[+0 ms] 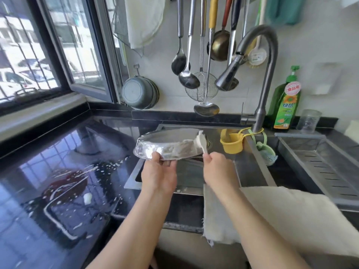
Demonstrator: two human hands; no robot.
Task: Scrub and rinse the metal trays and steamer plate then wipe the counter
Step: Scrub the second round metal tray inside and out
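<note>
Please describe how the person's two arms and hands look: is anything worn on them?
Both forearms are bare, with no sleeves in view. The left hand and the right hand wear no gloves, and no ring, watch or bracelet shows. The fingers are bare too.

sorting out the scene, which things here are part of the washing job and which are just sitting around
In use: metal tray gripped by left hand; white brush held by right hand; sink; soapy counter.

Idle: dish soap bottle, yellow cup, hanging ladles, cloth, glass jar.
</note>
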